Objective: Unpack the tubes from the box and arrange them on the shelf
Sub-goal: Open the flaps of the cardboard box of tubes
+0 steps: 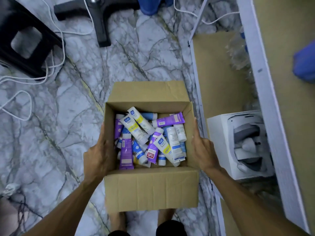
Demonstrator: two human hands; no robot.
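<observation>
An open cardboard box [151,188] is held above the marble floor, flaps folded out. Inside lies a jumble of several tubes [150,138], white with yellow bands, purple, and blue. My left hand [98,155] presses flat against the box's left wall. My right hand [203,150] presses flat on its right wall. To the right stands a shelf unit [265,92] with white frame rails and brown boards [216,68].
A white box [219,147] holding a grey-white device sits on the lower shelf board. Clear plastic bottles [238,53] lie further back there. A black stool [25,40], a black chair base [98,12] and white cables [56,53] occupy the floor at upper left. A blue object [305,62] lies on the upper shelf.
</observation>
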